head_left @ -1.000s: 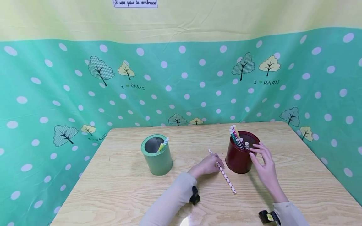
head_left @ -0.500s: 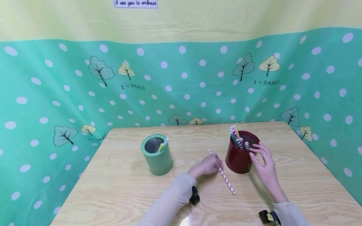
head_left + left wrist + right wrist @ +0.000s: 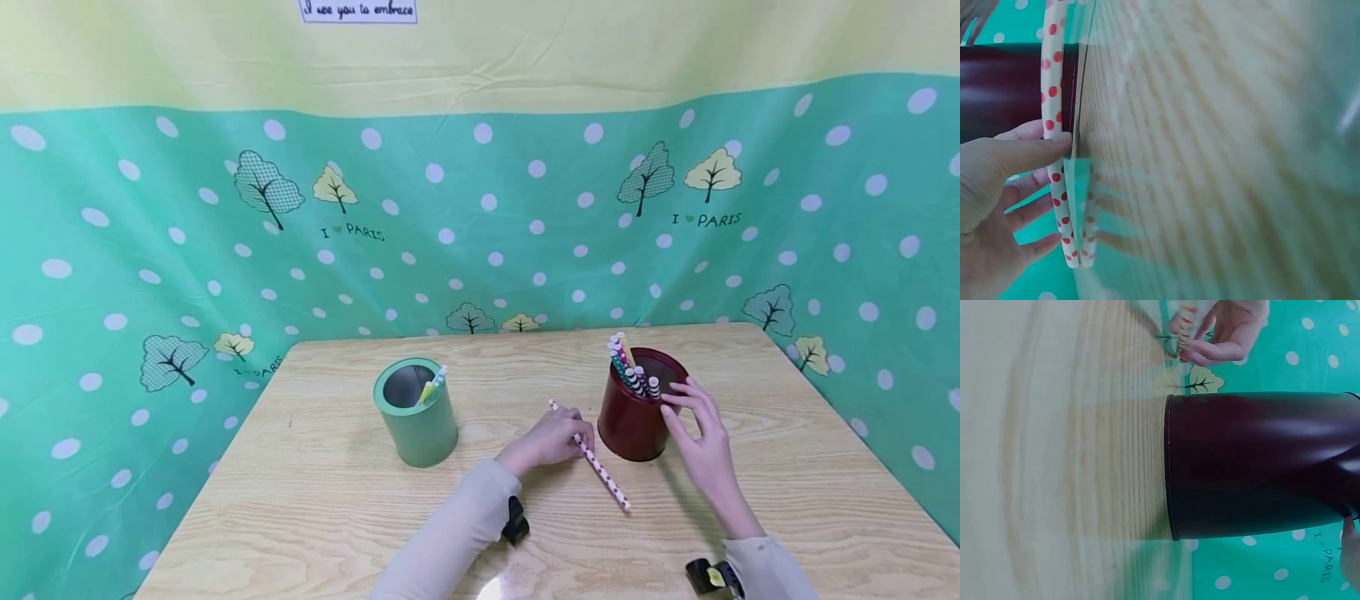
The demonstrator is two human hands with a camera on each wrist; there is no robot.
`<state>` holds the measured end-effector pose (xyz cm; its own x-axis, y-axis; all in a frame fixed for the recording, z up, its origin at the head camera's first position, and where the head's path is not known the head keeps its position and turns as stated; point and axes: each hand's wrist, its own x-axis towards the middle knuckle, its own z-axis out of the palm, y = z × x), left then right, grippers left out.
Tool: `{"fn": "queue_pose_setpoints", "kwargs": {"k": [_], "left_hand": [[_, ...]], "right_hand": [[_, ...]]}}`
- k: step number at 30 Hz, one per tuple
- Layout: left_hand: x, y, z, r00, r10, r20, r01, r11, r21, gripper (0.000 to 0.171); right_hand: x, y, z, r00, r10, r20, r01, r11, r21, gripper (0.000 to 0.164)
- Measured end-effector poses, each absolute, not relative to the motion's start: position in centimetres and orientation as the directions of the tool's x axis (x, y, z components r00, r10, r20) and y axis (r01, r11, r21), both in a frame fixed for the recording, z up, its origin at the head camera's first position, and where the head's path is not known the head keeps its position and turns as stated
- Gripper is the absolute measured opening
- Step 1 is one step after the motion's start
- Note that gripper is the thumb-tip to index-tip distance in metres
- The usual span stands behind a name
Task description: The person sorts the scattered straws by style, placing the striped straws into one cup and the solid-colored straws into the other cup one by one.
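Note:
My left hand [image 3: 557, 437] pinches a white paper straw with red dots [image 3: 602, 475] between thumb and fingers, low over the table, left of a dark red can [image 3: 632, 429]. In the left wrist view the straw [image 3: 1052, 94] runs past the thumb, its lower end close to the tabletop. My right hand [image 3: 705, 442] holds the can's right side at the rim, thumb and fingers spread there. Several patterned straws [image 3: 628, 367] lean in that can. The right wrist view has the can [image 3: 1260, 465] large, with a fingertip [image 3: 1350, 534] at its edge.
A green can [image 3: 420, 429] with a few light green and blue straws [image 3: 432, 385] stands left on the wooden table [image 3: 315, 492]. Behind the table hangs a green dotted cloth [image 3: 450, 208]. Both wrists wear black camera mounts.
The dotted straw has turned slightly in my left hand: its far end shifts left, and its near end dips left, then swings right. My right hand and both cans stay in place.

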<state>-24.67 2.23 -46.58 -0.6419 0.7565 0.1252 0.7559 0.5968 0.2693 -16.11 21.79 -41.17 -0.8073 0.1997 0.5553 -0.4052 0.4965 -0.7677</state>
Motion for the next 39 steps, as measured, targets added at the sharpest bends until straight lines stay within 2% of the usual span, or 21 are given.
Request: {"fn": "queue_pose_setpoints", "kwargs": {"k": [9, 24, 34, 39], "left_hand": [[-24.5, 1.9, -46.2, -0.656, 0.728, 0.2, 0.743, 0.574, 0.345, 0.011], [-24.3, 1.7, -45.2, -0.676, 0.693, 0.251, 0.707, 0.514, 0.486, 0.014], [-24.0, 1.9, -44.7, -0.696, 0.643, 0.321, 0.675, 0.432, 0.598, 0.015], [-23.6, 2.0, -44.1, -0.723, 0.614, 0.317, 0.627, 0.391, 0.674, 0.013]], "right_hand": [[-16.2, 21.9, -41.3, -0.811, 0.202, 0.549, -0.4, 0.492, -0.773, 0.018], [-16.0, 21.7, -41.1, -0.804, 0.205, 0.558, -0.403, 0.502, -0.765, 0.016], [-17.8, 23.4, -43.9, -0.799, 0.192, 0.57, -0.424, 0.493, -0.76, 0.018], [-17.4, 23.0, -43.3, -0.801, 0.196, 0.566, -0.422, 0.486, -0.765, 0.018]]}}
